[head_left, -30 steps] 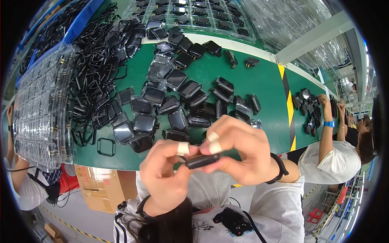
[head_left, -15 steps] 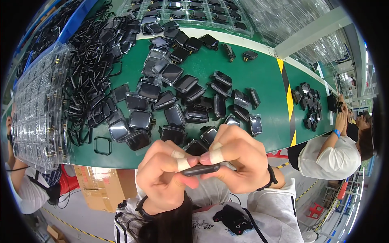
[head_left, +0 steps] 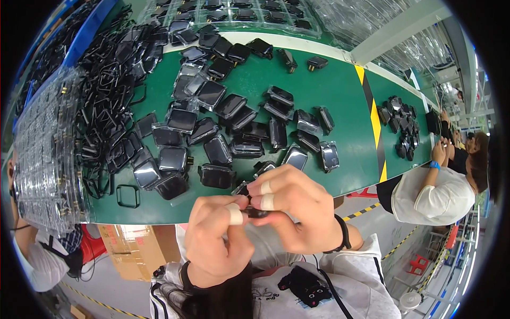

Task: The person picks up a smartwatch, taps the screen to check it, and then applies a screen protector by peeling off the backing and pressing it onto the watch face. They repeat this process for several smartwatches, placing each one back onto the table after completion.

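Observation:
My left hand and my right hand meet just off the near edge of the green table, closed on a small black smartwatch case. Thumbs and fingertips pinch it from both sides and cover most of it, so only a dark edge shows. Pale tape wraps fingers of both hands. Right beyond my fingers lie many loose smartwatch cases with glossy dark screens, several in clear film. To their left, a single black rectangular frame lies near the table edge.
A heap of black frames covers the left side, beside stacked clear plastic trays and a blue bin. Filled trays stand at the back. Past yellow-black tape sits another pile of cases, near a co-worker.
The smartwatch case has turned between my fingers and is now more hidden by them. My right hand's fingers have shifted left toward the left hand. The whole view has shifted slightly.

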Motion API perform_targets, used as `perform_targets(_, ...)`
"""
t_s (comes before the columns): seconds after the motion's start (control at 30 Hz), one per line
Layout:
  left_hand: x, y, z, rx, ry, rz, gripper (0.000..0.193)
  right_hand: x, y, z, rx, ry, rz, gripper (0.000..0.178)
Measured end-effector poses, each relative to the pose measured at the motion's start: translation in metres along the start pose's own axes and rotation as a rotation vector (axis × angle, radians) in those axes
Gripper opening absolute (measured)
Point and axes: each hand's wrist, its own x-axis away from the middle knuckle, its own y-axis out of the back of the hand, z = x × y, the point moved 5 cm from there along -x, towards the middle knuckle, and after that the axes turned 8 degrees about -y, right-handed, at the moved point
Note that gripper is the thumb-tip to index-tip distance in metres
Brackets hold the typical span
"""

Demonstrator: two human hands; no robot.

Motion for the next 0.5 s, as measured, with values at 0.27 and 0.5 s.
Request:
perform_targets(0.27, 0.008, 0.013, 0.008, -0.076, 0.056, 0.035, 0.031, -0.039, 0.017, 0.002, 0.181, -0.007, 0.278, 0.03)
perform_targets(0.5, 0.008, 0.022, 0.028, -0.206, 0.257, 0.128, 0.029, -0.115, 0.158, -0.123, 1.068, -0.29, -0.093, 0.04)
